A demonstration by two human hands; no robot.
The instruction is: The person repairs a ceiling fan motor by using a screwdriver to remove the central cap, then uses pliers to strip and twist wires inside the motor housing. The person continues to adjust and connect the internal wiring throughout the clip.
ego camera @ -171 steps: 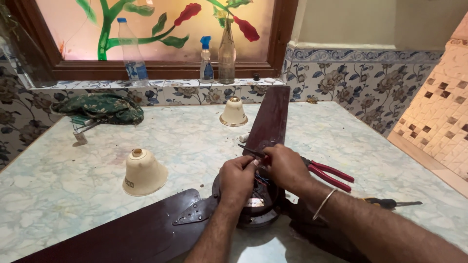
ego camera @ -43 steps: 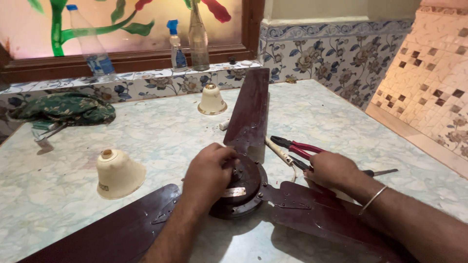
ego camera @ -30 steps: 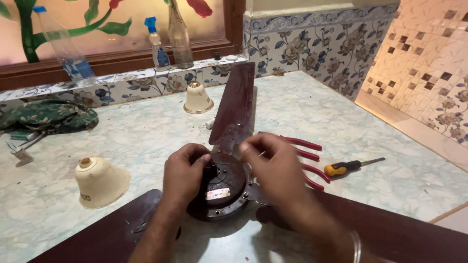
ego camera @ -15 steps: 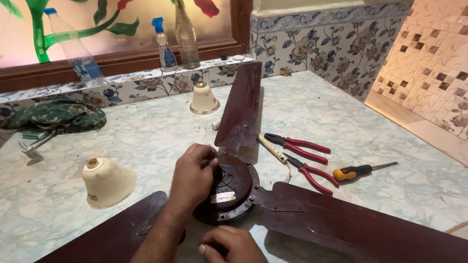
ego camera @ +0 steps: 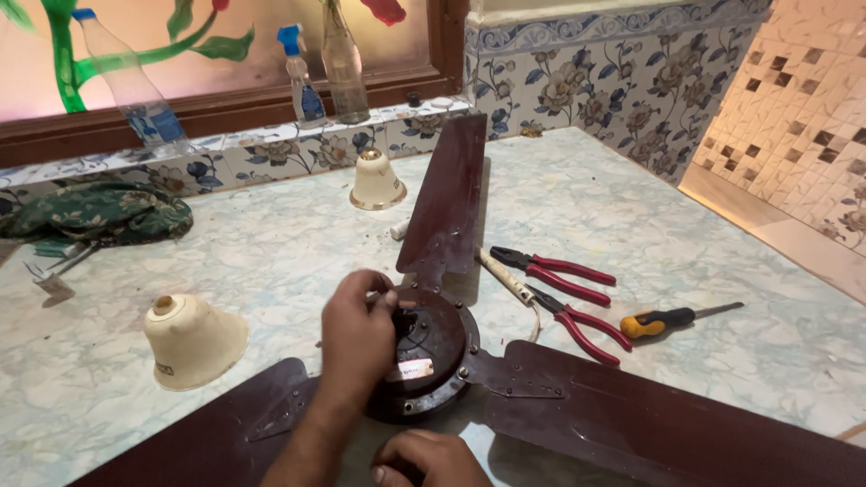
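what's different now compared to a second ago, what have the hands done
The right hand left the fan hub's far side and came down to its near edge, by the lower frame border. The left hand stayed on the hub. Pliers, screwdriver and both cream cups lie as before.

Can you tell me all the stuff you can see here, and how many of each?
ceiling fan: 1, dark brown, three blades, flat on the counter, middle front
cream cups: 2, bell-shaped, one left of the fan, one near the sill
pliers: 2, red handles, right of the hub, second pair nearer
screwdriver: 1, yellow and black handle, right of the pliers
bottles: 3 on the sill, one clear plastic, one blue spray, one glass
cloth: 1, green patterned, far left
counter: 1, pale marble
left hand: on the hub's left edge
right hand: bottom edge, below the hub
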